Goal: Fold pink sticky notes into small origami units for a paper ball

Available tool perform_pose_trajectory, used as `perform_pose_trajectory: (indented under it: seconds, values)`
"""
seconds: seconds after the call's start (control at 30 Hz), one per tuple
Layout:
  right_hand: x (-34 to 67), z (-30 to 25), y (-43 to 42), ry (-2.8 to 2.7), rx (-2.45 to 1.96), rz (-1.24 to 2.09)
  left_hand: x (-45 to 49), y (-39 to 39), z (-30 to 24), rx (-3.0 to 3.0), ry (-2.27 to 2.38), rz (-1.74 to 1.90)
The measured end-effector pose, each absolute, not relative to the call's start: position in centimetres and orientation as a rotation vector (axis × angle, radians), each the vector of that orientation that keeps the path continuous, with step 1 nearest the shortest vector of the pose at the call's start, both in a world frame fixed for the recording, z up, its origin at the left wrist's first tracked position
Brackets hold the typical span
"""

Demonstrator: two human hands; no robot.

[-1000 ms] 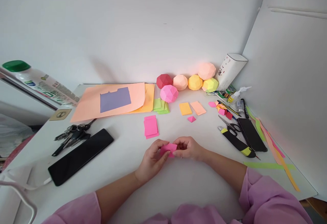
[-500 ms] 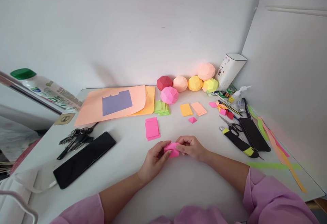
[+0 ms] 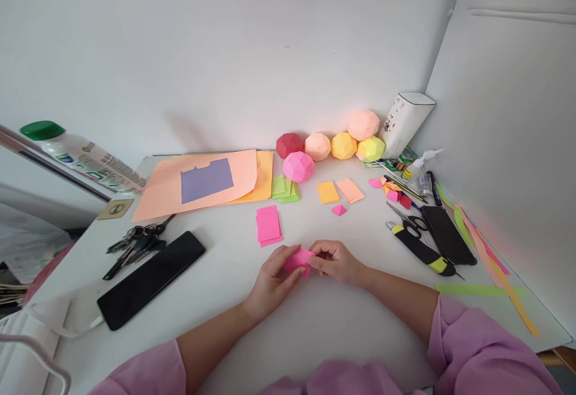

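A small pink piece of paper (image 3: pixel 299 259) is held between both hands above the table, its near edge bent. My left hand (image 3: pixel 272 278) grips its left side, thumb below and fingers along the top edge. My right hand (image 3: pixel 335 260) pinches the right corner between thumb and fingers. Just beyond my left hand lies a stack of pink paper rectangles (image 3: pixel 269 226). A small folded pink piece (image 3: pixel 339 210) rests farther back, near orange (image 3: pixel 328 192) and peach paper stacks (image 3: pixel 350 191).
Faceted paper balls, one pink (image 3: pixel 299 167), stand along the wall. Scissors (image 3: pixel 408 220), a utility knife (image 3: pixel 421 250) and a glue bottle (image 3: pixel 414 165) lie at right. Keys (image 3: pixel 136 239), a black phone (image 3: pixel 150 280) and large peach sheets (image 3: pixel 157 188) occupy the left side.
The pink paper has turned between my fingers, showing more of its face toward the left. My right hand has shifted its pinch to the corner. The things on the table stay put.
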State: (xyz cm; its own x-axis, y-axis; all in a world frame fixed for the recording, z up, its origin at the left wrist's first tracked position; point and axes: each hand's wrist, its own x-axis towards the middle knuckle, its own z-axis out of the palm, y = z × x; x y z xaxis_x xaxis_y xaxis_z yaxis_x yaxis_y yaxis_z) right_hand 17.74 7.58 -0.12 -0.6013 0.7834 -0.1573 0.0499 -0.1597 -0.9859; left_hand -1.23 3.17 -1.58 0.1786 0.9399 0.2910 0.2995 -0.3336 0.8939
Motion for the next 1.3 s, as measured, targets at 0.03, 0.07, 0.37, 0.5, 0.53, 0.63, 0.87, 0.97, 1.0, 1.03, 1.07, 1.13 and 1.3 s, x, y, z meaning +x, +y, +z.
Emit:
perform_pose_trajectory:
  seconds: [0.03,0.07,0.37,0.5,0.53,0.63,0.87,0.97,1.0,1.03,1.07,1.13,1.3]
  values:
    - [17.7,-0.1,7.5,-1.592,-0.941,1.807,-1.2,3.1,-1.6,1.748,1.174,1.151]
    - [17.7,0.0,7.5,-1.594,-0.927,1.806,-1.2,3.1,-1.5,1.737,1.182,1.137]
    - [17.7,0.1,7.3,-1.574,-0.909,1.786,-1.2,3.0,-1.5,1.587,1.243,1.122]
    - [17.7,0.1,7.1,-1.588,-0.915,1.755,-1.2,3.0,-1.2,1.517,1.227,1.071]
    - [17.7,0.1,7.1,-1.586,-0.915,1.749,-1.1,3.0,-1.0,1.508,1.218,1.051]
    - [17.6,0.0,7.0,-1.567,-0.913,1.743,-1.1,3.0,-0.7,1.493,1.193,1.01]
    - [17.6,-0.5,7.0,-1.482,-0.953,1.751,-1.1,3.0,-0.2,1.469,1.184,0.983]
    - [17.6,-0.4,7.1,-1.485,-0.93,1.75,-1.1,3.0,-0.2,1.48,1.191,0.968]
    - [17.6,-0.4,7.1,-1.49,-0.922,1.749,-1.1,2.9,-0.2,1.487,1.192,0.965]
    - [17.6,-0.3,7.1,-1.491,-0.92,1.75,-1.1,2.9,-0.3,1.494,1.197,0.963]
    - [17.6,-0.3,7.2,-1.485,-0.924,1.754,-1.1,2.9,-0.3,1.499,1.203,0.962]
    - [17.6,-0.1,7.2,-1.458,-0.943,1.772,-1.1,2.9,-0.3,1.502,1.216,0.964]
    - [17.6,0.2,7.3,-1.423,-0.953,1.801,-1.1,3.0,-0.3,1.497,1.224,0.952]
